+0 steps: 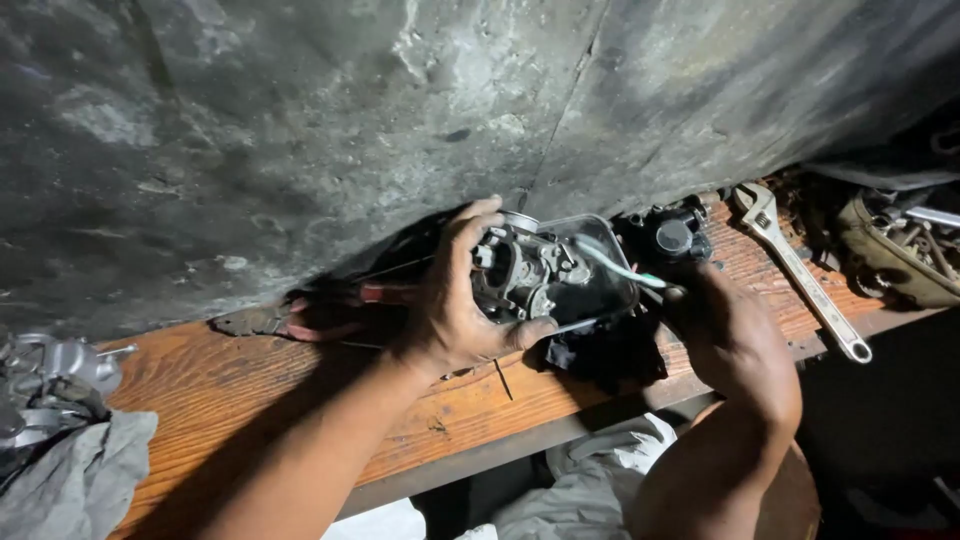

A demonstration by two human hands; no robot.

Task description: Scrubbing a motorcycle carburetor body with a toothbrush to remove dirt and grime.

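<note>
Keep left hand (455,310) clamped around carburetor (525,275) above the counter (250,390), right hand (725,330) pinching the tool (620,268) beside it, steady.

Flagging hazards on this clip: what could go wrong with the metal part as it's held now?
The left hand alone seems to hold the carburetor-like part above the plastic tray; a slipping grip might drop it. The right hand works a thin tool beside it and could jab fingers. The adjustable wrench reaches the bench edge.

Our count at the bench

We see two hands, one carburetor (520,275), one adjustable wrench (800,270) at three o'clock, one grey rag (85,475).
</note>
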